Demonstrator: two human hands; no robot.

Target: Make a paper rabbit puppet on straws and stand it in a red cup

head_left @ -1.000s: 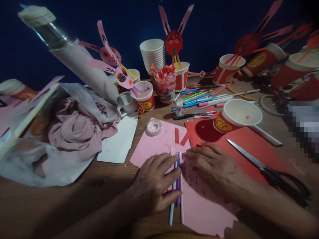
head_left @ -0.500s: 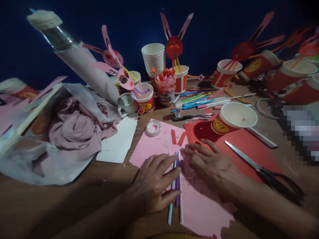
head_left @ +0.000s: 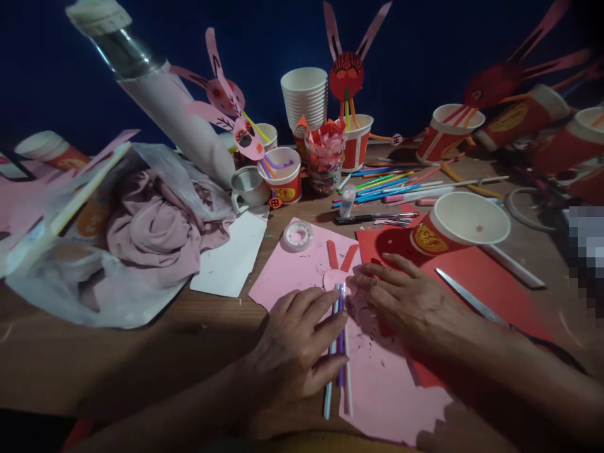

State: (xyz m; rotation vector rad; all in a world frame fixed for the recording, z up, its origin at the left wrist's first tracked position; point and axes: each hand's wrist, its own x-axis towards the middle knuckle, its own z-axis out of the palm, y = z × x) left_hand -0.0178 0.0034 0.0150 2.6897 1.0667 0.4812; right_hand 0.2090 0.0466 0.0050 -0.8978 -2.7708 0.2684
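Observation:
My left hand (head_left: 306, 340) lies over a few slim straws, its fingers stretched across them and slightly apart. Among these straws are a purple one (head_left: 340, 371), a blue-and-white one (head_left: 329, 397) and a white one (head_left: 348, 390). Their upper ends meet the lower edge of a pink paper circle (head_left: 334, 277), with two red paper strips (head_left: 349, 258) fanned out above it. My right hand (head_left: 406, 299) rests open, fingertips by the circle's right edge. Beneath everything is pink paper (head_left: 387, 402), beside red paper (head_left: 486, 283). Whether tape joins the pieces, I cannot tell.
A tape roll (head_left: 298, 235) lies on the pink paper's far corner. Scissors (head_left: 472, 299) and a paper cup (head_left: 434, 236) are on the right. Behind are loose straws (head_left: 387, 189), a stack of cups (head_left: 304, 94) and paper rabbit figures (head_left: 346, 75). A plastic bag (head_left: 127, 302) lies left.
The view has shifted, so the background sits higher and farther right. Both hands keep nearly the same place over the straws and circle.

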